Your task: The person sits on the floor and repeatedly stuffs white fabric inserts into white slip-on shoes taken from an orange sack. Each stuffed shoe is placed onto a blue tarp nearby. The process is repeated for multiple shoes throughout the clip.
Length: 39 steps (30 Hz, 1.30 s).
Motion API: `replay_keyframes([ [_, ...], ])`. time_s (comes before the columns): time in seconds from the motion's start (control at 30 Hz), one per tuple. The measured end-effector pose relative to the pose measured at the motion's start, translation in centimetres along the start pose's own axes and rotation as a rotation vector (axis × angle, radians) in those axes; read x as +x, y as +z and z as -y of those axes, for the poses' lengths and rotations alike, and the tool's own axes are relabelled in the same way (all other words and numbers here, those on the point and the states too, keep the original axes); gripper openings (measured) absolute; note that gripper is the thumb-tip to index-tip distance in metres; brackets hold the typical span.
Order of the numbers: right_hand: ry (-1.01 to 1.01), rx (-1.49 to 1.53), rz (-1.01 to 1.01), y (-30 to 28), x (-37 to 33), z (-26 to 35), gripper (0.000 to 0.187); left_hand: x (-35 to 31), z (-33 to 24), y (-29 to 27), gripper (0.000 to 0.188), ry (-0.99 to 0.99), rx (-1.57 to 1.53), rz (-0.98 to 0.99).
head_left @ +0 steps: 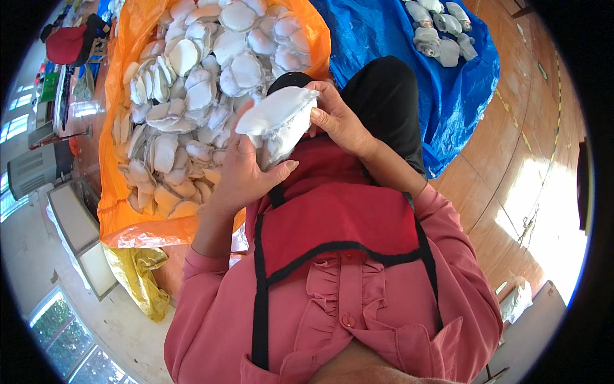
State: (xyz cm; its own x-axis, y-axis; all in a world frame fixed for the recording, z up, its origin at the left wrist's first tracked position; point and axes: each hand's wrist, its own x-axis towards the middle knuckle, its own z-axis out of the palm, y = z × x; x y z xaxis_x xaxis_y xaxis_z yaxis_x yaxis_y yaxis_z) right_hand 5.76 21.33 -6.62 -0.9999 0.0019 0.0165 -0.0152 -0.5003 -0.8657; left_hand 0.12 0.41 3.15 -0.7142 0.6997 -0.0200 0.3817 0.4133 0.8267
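Note:
Above my lap I hold a small stack of white rounded fibre pads [276, 120] with fluffy, loose edges. My right hand [340, 123] pinches the stack's right end, thumb on the near side and fingers behind. Around the left and lower side curls my left hand [246, 173], its thumb stretched out beneath the pads and its fingers partly hidden behind them. Just beyond my hands lies a big heap of similar white pads [198, 89], many in overlapping clumps, on an orange plastic sheet [110, 192].
A blue plastic sheet [448, 128] spreads at the right, with several bundled white packs [446, 29] at its far end. Yellow plastic [142, 275] lies at the left by the wall. My knees, in black trousers [387, 96], rise between the sheets. Sunlit floor tiles [511, 147] extend rightward.

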Motion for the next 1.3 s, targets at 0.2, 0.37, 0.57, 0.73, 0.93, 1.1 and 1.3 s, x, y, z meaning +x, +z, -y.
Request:
replay_keyframes([
  [0.2, 0.056, 0.010, -0.015, 0.3, -0.6, 0.2, 0.056, 0.8, 0.0, -0.1, 0.083, -0.065, -0.272, 0.215],
  [0.37, 0.027, 0.041, -0.089, 0.5, -0.8, -0.5, 0.057, 1.5, -0.4, 0.6, 0.077, -0.103, -0.312, 0.186],
  [0.57, 0.082, 0.092, -0.060, -0.1, -0.8, -0.4, 0.058, 1.8, 0.7, 0.6, 0.067, -0.011, -0.134, 0.159],
  [0.73, 0.029, 0.102, 0.023, -0.3, -1.3, -0.2, 0.055, 1.0, 0.7, 1.7, 0.047, -0.036, -0.488, 0.118],
  [0.93, -0.030, -0.043, 0.027, -1.5, -1.8, -0.7, 0.056, 1.5, -0.5, 0.8, 0.053, 0.111, 0.116, 0.272],
  [1.1, 0.085, 0.000, -0.085, -2.0, -1.8, -0.5, 0.030, 2.1, -0.9, 0.6, 0.030, 0.202, 0.506, 0.552],
  [1.3, 0.137, -0.046, -0.171, -1.5, -1.0, 1.9, 0.020, 2.7, -0.3, 0.2, 0.046, 0.394, 0.237, 0.177],
])
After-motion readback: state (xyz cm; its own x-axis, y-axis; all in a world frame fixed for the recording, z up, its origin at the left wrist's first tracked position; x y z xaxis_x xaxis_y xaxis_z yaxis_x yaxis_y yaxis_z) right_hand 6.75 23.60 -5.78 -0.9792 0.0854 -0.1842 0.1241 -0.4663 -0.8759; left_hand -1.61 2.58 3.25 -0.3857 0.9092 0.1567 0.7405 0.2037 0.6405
